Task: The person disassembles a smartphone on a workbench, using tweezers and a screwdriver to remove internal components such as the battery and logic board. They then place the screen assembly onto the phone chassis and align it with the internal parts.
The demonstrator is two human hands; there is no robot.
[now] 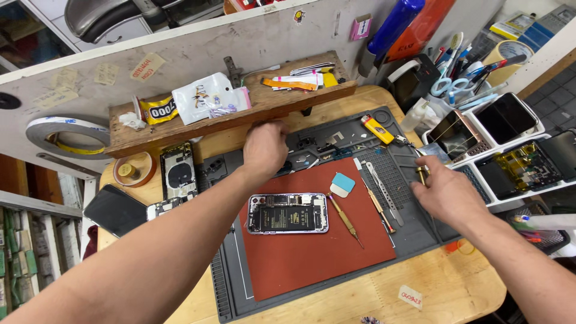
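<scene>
An opened phone (288, 213) lies face down on a red mat (312, 252), its battery and inner parts showing. My left hand (264, 147) reaches past it to the small-parts slots at the back of the grey work mat (414, 234), fingers curled down over them; what they touch is hidden. My right hand (444, 192) rests at the mat's right edge and pinches a small brass-coloured tool (422, 174). Two screwdrivers (345, 219) and metal tweezers (384, 192) lie between the phone and my right hand.
A wooden shelf (228, 117) with packets and strips stands at the back. A yellow lighter (377, 128), a blue pick (343, 183), other phone bodies (178, 174), a dark phone (115, 210), tape rolls (66, 135) and trays of phones (510, 138) surround the mat.
</scene>
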